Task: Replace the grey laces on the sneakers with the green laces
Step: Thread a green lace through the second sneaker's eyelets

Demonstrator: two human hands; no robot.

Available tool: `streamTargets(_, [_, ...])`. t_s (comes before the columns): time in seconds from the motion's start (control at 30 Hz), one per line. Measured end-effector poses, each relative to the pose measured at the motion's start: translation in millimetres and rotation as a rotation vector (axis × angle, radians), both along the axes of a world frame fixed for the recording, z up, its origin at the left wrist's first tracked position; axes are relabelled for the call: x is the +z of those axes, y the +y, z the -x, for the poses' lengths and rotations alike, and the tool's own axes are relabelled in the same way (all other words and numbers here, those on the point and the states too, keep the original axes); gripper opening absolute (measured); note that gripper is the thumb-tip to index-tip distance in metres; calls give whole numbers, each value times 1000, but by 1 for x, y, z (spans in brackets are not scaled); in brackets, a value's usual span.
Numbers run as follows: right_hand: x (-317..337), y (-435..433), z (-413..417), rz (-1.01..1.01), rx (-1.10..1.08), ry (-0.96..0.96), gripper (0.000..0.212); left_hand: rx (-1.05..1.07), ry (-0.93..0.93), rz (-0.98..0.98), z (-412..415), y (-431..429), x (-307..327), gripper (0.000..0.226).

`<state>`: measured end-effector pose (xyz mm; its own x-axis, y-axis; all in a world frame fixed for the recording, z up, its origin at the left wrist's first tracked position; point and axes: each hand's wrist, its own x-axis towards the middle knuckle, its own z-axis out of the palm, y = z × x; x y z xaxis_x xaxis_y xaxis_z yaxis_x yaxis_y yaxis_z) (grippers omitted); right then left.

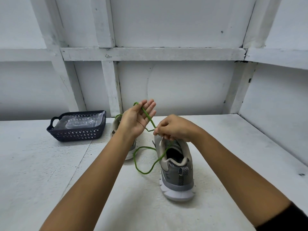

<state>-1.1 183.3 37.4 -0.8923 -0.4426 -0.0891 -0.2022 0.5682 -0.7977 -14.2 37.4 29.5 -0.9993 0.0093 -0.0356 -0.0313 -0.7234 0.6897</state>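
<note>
Lacing looks far along: right of the dark plastic lattice basket (75,134) on the white desk (50,172), the far grey sneaker (115,129) already shows green. The left hand (136,120), fingers straight, carries the thin green cord lace (146,114) across its palm; the right hand (173,129) pinches it above the near grey mesh sneaker (176,165). Next comes, I judge, threading or knotting.

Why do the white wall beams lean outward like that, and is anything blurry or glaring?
Head view: the wide-angle lens splays the wall beams toward the edges; light is soft and even, with faint shadows beside the near sneaker; the green lace looks sharp; a mild sheen shows on the clear plastic in the basket.
</note>
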Motion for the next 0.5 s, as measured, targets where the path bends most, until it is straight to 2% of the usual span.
streamTargets(0.13, [0,5,4,34,-16,8,26,-122,-11,245,-10,2,-18,28])
streamTargets(0.23, [-1,8,8,38,-14,-3,30,-182,-11,346,-20,9,-37,15])
streamTargets(0.4, [-5,8,9,30,-27,-8,31,-101,31,421,-23,11,-43,13])
streamTargets(0.5, [-7,10,7,-71,-119,127,32,-3,17,472,-23,9,-46,13])
